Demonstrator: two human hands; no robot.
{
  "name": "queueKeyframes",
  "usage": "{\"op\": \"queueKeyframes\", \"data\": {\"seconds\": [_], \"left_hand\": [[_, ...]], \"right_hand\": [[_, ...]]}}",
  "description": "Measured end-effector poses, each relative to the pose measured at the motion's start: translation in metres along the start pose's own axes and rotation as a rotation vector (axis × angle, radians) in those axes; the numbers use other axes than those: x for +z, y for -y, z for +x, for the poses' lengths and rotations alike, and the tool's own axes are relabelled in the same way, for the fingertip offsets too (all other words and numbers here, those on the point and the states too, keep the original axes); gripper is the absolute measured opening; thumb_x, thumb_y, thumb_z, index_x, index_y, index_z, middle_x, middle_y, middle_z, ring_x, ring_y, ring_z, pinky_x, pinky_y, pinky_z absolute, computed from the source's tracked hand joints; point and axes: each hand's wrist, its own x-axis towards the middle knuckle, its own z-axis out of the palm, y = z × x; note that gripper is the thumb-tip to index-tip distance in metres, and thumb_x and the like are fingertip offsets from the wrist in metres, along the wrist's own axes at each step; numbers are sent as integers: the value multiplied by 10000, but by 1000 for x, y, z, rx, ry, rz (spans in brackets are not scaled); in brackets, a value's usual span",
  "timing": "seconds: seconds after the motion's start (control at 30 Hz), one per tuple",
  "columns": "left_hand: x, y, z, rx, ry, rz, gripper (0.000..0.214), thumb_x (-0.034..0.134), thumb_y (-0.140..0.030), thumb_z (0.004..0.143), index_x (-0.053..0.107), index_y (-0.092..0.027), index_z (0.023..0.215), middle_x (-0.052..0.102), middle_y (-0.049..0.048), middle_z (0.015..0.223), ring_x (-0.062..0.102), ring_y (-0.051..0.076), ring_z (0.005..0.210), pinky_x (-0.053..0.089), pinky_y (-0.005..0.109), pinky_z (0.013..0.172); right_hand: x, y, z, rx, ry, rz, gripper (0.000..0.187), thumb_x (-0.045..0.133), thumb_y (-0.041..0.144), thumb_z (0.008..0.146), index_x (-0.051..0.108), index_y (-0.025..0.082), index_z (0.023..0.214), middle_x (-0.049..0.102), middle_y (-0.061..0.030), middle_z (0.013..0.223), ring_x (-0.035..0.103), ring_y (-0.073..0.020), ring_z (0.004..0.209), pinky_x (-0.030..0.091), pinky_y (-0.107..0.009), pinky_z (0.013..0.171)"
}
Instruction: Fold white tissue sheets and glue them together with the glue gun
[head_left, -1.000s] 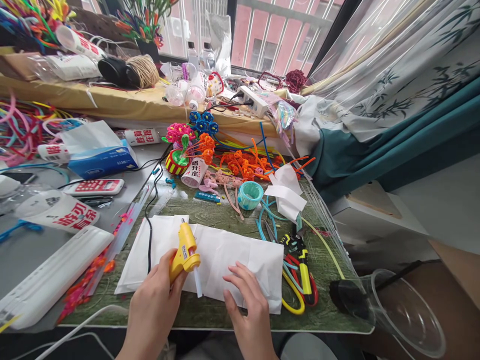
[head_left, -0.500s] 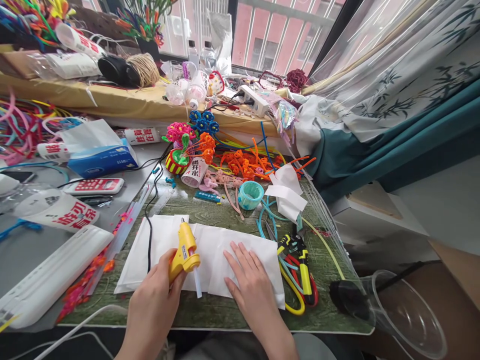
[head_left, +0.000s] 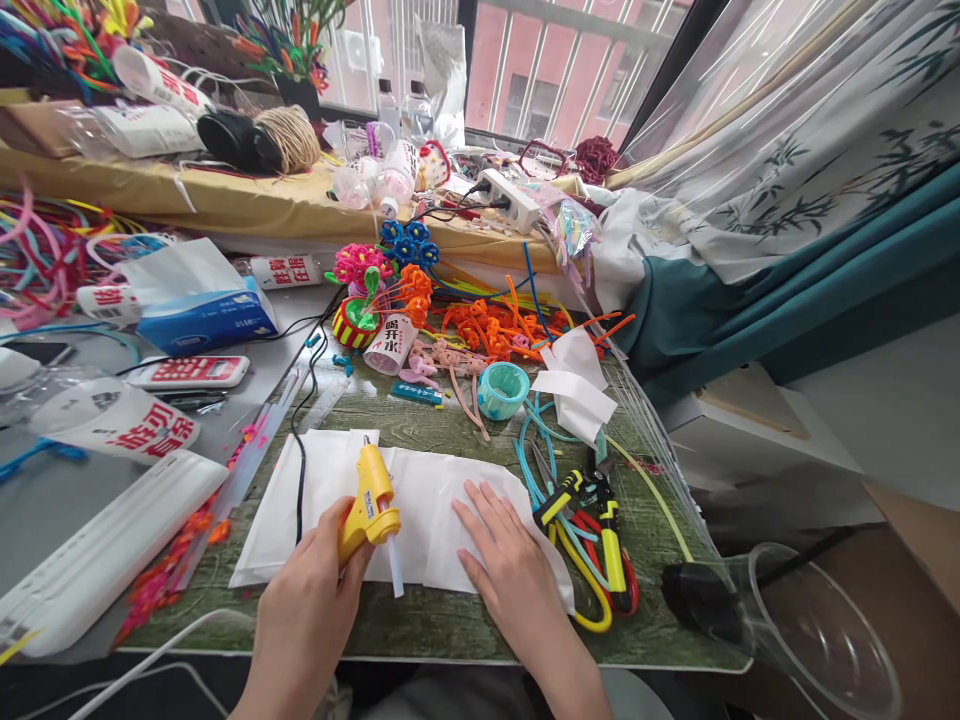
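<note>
My left hand [head_left: 311, 610] grips a yellow glue gun [head_left: 367, 503] by its handle, nozzle pointing away from me, a clear glue stick poking out at the back. The gun stands over a white sheet of paper [head_left: 322, 495] spread on the green mat [head_left: 450, 425]. Its black cord [head_left: 301, 420] runs off to the upper left. My right hand [head_left: 510, 570] lies flat on the right part of the sheet, fingers stretched out and spread.
Yellow-handled cutters and scissors [head_left: 596, 530] lie just right of the sheet. Behind it are a teal tape roll [head_left: 501, 390], folded white paper [head_left: 574, 385], orange pipe cleaners [head_left: 495, 325] and a flower pot [head_left: 358, 320]. A tissue pack [head_left: 199, 310] sits left, a clear cup [head_left: 810, 620] right.
My right hand slid forward and flattened onto the sheet, whose right edge has shifted and bunched inward. The cutters beside it moved slightly. My left hand and the glue gun stayed put.
</note>
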Motion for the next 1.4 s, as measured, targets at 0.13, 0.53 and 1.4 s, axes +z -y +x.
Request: {"op": "queueKeyframes", "data": {"seconds": [0.13,0.53,1.4], "left_hand": [[2,1,-1,-7,2,-19,335,428,-350,973,524,-227,1270,763,53,1021,740,207,842,493,259,606],[-8,8,5,341,-7,214,323,467,-273,954,619,-200,1230,725,67,1075,653,246,931,459,362,754],[-5,6,-3,356,15,336,579,382,43,859,533,-151,1382,613,104,1398,605,240,1198,415,381,924]], "right_hand": [[0,-1,1,3,-3,18,488,457,166,975,478,194,1462,438,-63,1553,404,-256,1438,446,-485,1135],[0,-4,2,-5,-5,81,518,466,139,957,468,207,1471,439,-65,1553,371,-242,1457,420,-485,1154],[-8,4,2,16,-22,75,529,407,165,988,391,201,1516,376,-34,1589,353,-209,1467,423,-430,1158]]}}
